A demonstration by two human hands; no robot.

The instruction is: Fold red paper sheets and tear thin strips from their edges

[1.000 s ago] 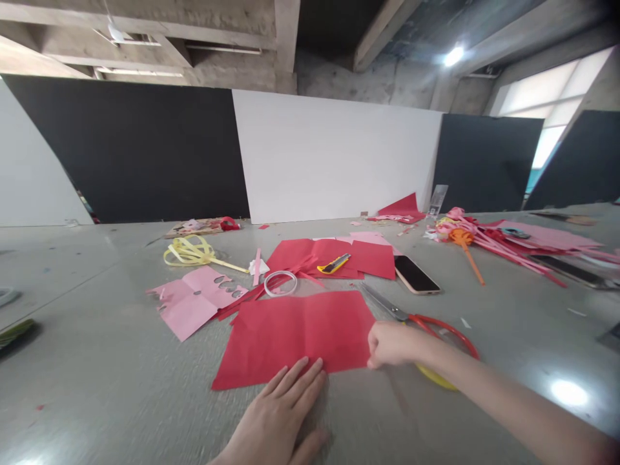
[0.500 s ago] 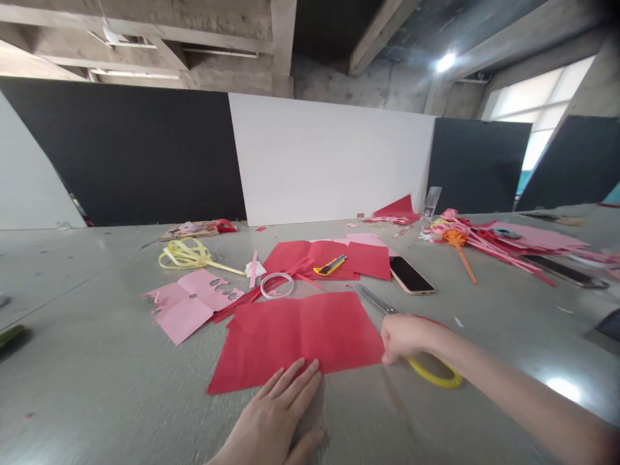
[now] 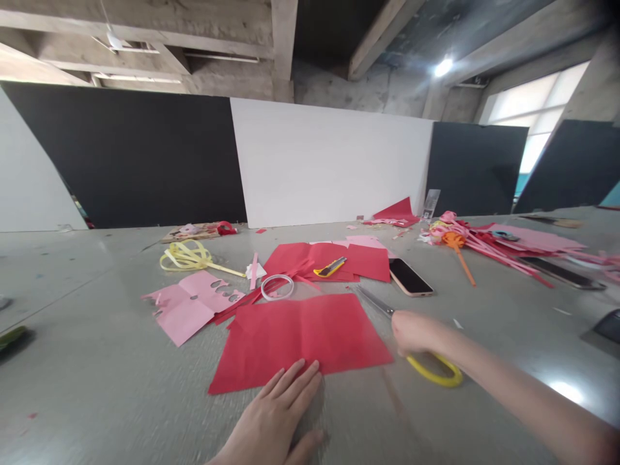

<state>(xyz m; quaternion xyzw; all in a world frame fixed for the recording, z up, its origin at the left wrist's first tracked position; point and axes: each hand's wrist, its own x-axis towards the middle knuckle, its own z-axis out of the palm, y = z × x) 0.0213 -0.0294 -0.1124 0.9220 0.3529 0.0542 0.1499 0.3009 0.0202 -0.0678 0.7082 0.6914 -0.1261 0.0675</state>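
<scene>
A creased red sheet of paper (image 3: 310, 336) lies flat in front of me on the grey table. My left hand (image 3: 278, 407) rests with its fingers spread, the fingertips on the sheet's near edge. My right hand (image 3: 416, 332) is just beyond the sheet's right corner, over the scissors (image 3: 438, 373) with yellow handles; their blades point away to the upper left. The right fingers are curled and partly hidden, so whether they grip anything does not show.
Behind the sheet lie a white tape roll (image 3: 277, 288), a yellow cutter (image 3: 330, 267) on red papers, and a phone (image 3: 411, 278). Cut pink paper (image 3: 186, 309) and a yellow ribbon (image 3: 186, 256) are left. Pink strips (image 3: 498, 252) lie far right.
My right hand has moved slightly right, off the red sheet's right corner, which now shows. My left hand stays in place.
</scene>
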